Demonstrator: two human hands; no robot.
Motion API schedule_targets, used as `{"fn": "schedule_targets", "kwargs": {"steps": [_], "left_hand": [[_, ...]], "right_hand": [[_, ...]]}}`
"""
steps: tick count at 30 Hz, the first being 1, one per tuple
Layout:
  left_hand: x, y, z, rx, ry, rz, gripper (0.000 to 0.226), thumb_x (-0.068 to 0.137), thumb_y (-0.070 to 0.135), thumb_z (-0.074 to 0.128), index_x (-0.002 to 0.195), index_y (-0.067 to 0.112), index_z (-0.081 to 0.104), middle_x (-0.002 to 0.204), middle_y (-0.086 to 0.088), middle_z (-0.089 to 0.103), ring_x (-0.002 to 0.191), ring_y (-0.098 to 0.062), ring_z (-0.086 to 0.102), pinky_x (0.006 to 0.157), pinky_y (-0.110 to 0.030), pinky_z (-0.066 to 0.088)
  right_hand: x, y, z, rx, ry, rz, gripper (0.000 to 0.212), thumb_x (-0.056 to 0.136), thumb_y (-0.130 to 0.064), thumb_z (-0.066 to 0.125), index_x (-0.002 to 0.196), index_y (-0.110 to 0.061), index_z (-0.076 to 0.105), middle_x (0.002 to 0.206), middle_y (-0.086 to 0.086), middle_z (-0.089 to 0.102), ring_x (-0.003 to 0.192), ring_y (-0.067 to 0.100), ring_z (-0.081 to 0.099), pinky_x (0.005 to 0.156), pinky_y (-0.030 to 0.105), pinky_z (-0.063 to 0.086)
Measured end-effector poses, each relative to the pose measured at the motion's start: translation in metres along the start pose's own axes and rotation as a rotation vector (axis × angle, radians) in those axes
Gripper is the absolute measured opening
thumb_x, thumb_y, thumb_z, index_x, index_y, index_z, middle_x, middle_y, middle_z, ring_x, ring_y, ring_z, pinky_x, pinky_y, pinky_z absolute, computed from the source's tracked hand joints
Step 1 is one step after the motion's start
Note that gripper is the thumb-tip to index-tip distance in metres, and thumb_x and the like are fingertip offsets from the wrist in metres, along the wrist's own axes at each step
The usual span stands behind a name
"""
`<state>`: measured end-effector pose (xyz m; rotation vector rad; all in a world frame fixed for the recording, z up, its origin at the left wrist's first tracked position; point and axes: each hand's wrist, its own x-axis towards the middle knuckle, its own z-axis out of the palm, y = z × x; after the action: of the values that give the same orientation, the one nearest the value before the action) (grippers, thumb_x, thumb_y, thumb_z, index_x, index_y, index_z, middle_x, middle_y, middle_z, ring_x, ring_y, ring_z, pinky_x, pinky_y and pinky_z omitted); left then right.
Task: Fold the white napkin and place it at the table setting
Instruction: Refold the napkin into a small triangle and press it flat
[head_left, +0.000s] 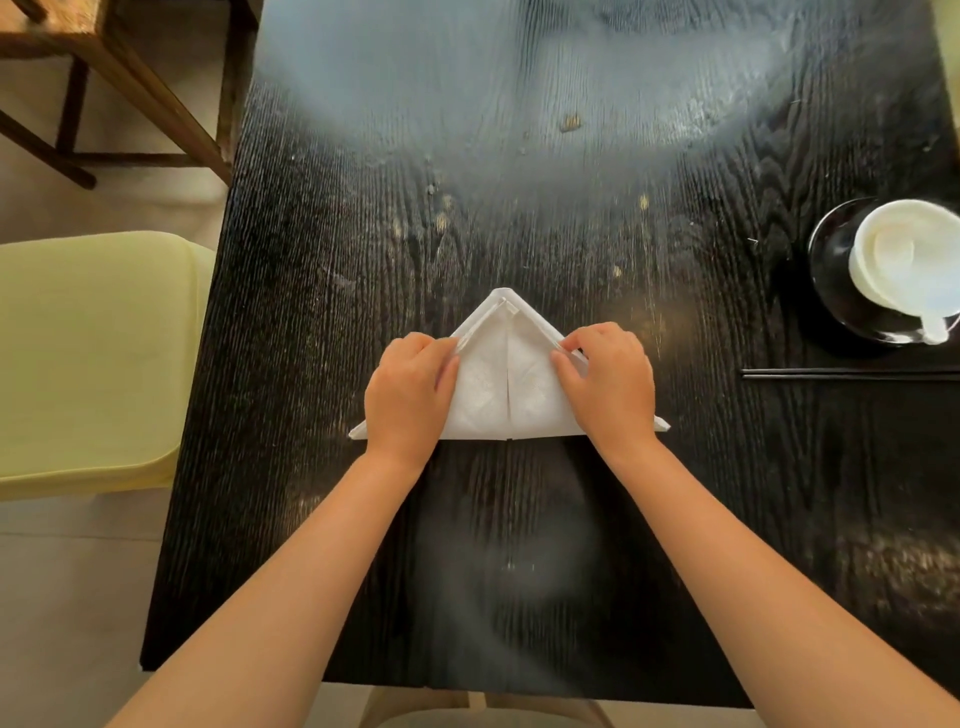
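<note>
The white napkin (506, 384) lies flat in the middle of the dark wooden table (519, 171), folded into a triangle with its tip pointing away from me and a seam down its centre. My left hand (410, 387) covers the napkin's left side, fingers pinching the left slanted edge. On the right side, my right hand (605, 384) pinches the right slanted edge the same way. Both lower corners of the napkin stick out past my wrists.
At the right edge, a white bowl with a white spoon (906, 265) rests on a black plate (831, 280). Black chopsticks (847, 372) lie just in front of it. A pale yellow cushioned seat (88, 353) stands left of the table, a wooden chair (119, 67) beyond it.
</note>
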<state>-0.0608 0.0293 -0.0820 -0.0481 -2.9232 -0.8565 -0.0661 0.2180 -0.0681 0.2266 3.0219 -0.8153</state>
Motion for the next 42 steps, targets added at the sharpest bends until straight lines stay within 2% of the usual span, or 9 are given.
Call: {"fn": "schedule_targets", "kwargs": {"steps": [9, 12, 14, 16, 18, 22, 26, 31, 42], "left_hand": [[0.006, -0.002, 0.011, 0.035, 0.061, 0.035, 0.010, 0.082, 0.005, 0.065, 0.092, 0.005, 0.066, 0.083, -0.009, 0.061, 0.075, -0.026, 0.054, 0.060, -0.039, 0.047], [0.003, -0.001, 0.011, 0.157, 0.080, 0.084, 0.030, 0.084, 0.011, 0.059, 0.114, 0.009, 0.060, 0.111, -0.009, 0.062, 0.102, -0.025, 0.055, 0.081, -0.040, 0.042], [-0.002, 0.004, 0.011, 0.243, 0.026, 0.172, 0.043, 0.090, 0.018, 0.047, 0.132, 0.009, 0.047, 0.137, -0.008, 0.051, 0.129, -0.022, 0.042, 0.100, -0.046, 0.035], [-0.008, 0.011, 0.014, 0.291, -0.088, 0.244, 0.051, 0.095, 0.023, 0.035, 0.143, 0.008, 0.030, 0.151, -0.008, 0.032, 0.140, -0.021, 0.024, 0.110, -0.052, 0.021], [-0.010, 0.014, 0.021, 0.322, -0.203, 0.271, 0.052, 0.099, 0.027, 0.023, 0.147, 0.010, 0.018, 0.155, -0.006, 0.020, 0.143, -0.020, 0.014, 0.112, -0.055, 0.013], [-0.009, 0.008, 0.034, 0.375, -0.321, 0.232, 0.055, 0.100, 0.035, 0.003, 0.148, 0.012, 0.015, 0.156, -0.002, 0.014, 0.143, -0.017, 0.011, 0.113, -0.051, 0.010], [-0.007, 0.009, 0.032, 0.370, -0.325, 0.226, 0.055, 0.098, 0.034, 0.015, 0.149, 0.014, 0.015, 0.157, -0.001, 0.012, 0.144, -0.017, 0.011, 0.113, -0.050, 0.010], [-0.022, -0.009, 0.016, 0.396, -0.340, 0.224, 0.056, 0.099, 0.038, 0.005, 0.148, 0.014, 0.018, 0.155, -0.002, 0.014, 0.142, -0.020, 0.014, 0.110, -0.052, 0.015], [-0.063, -0.042, -0.014, 0.365, -0.363, 0.148, 0.057, 0.095, 0.042, 0.023, 0.149, 0.024, 0.014, 0.156, -0.003, 0.014, 0.142, -0.025, 0.015, 0.111, -0.052, 0.019]], "right_hand": [[0.009, 0.003, 0.011, -0.131, 0.099, -0.094, 0.008, 0.080, -0.016, 0.065, 0.075, -0.010, 0.062, 0.075, 0.007, 0.058, 0.067, 0.025, 0.053, 0.063, 0.032, 0.033], [0.006, 0.002, 0.013, -0.158, 0.153, -0.127, 0.006, 0.077, -0.014, 0.067, 0.076, -0.011, 0.062, 0.076, 0.005, 0.058, 0.066, 0.024, 0.053, 0.063, 0.032, 0.032], [0.003, 0.000, 0.013, -0.198, 0.213, -0.158, 0.015, 0.077, -0.013, 0.065, 0.092, -0.013, 0.064, 0.093, 0.004, 0.063, 0.082, 0.025, 0.059, 0.071, 0.035, 0.036], [-0.002, -0.005, 0.015, -0.254, 0.208, -0.259, 0.036, 0.084, -0.014, 0.055, 0.119, -0.013, 0.057, 0.124, 0.007, 0.059, 0.117, 0.026, 0.053, 0.093, 0.042, 0.037], [-0.008, -0.009, 0.022, -0.284, 0.123, -0.368, 0.043, 0.091, -0.014, 0.044, 0.134, -0.010, 0.047, 0.143, 0.009, 0.045, 0.136, 0.026, 0.036, 0.107, 0.047, 0.027], [-0.016, -0.005, 0.040, -0.321, -0.133, -0.378, 0.051, 0.096, -0.025, 0.028, 0.144, -0.007, 0.029, 0.152, 0.009, 0.029, 0.142, 0.022, 0.021, 0.113, 0.048, 0.017], [-0.014, -0.003, 0.039, -0.351, -0.183, -0.360, 0.055, 0.096, -0.031, 0.024, 0.146, -0.008, 0.023, 0.154, 0.007, 0.023, 0.143, 0.020, 0.016, 0.114, 0.045, 0.010], [-0.016, 0.011, 0.031, -0.413, -0.247, -0.398, 0.059, 0.094, -0.038, 0.024, 0.148, -0.016, 0.014, 0.157, 0.001, 0.015, 0.144, 0.017, 0.008, 0.114, 0.048, 0.007], [-0.038, 0.055, -0.006, -0.493, -0.237, -0.257, 0.056, 0.095, -0.038, 0.020, 0.147, -0.022, 0.008, 0.155, 0.006, 0.021, 0.143, 0.021, 0.013, 0.112, 0.053, 0.007]]}}
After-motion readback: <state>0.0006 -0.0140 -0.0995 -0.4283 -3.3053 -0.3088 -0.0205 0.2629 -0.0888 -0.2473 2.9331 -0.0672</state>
